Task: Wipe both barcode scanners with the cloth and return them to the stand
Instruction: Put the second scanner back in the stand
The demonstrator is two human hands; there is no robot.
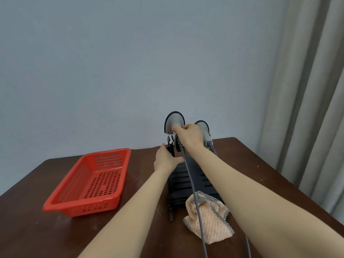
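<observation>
With the right grip (188,134) closed round the first scanner (174,121) atop the stand (178,181) and the left grip (165,159) against the stand's side, finger closure indeterminable, lifting may drag the cable (192,185) across the cloth (209,223) at the stand's near end or knock the second scanner (202,126) alongside.

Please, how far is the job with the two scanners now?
Done: nothing provable; the right-side grey scanner sits in the dark slotted stand. In hand: the right hand grips the left-side grey scanner at the stand's top, while the left hand rests on the stand. Left: the peach cloth with checked border lies loose on the brown table, so wiping either has not begun or is over.
</observation>
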